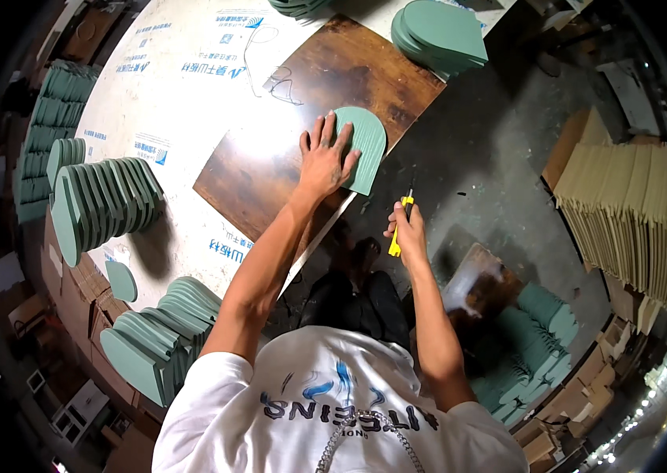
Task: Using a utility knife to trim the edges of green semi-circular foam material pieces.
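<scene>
Under my left hand [325, 160] lies a flat green panel [366, 142] with one rounded end and fine grain lines. That hand is spread with its fingers apart, pressing on the panel's left part. The panel rests on a brown, wood-patterned board [250, 177] at the table's edge, with its straight end near that edge. My right hand [408, 230] is closed round a yellow utility knife [396, 240], held beyond the table edge over the floor. The knife's dark tip points away from me, apart from the panel.
Stacked rounded green panels [440, 35] stand at the table's far right corner. More green stacks [108, 197] sit at the left, with others [160, 339] nearer me. Thin wire [253, 63] lies on the white table [168, 94]. Bundled tan sheets [621, 213] stand at right.
</scene>
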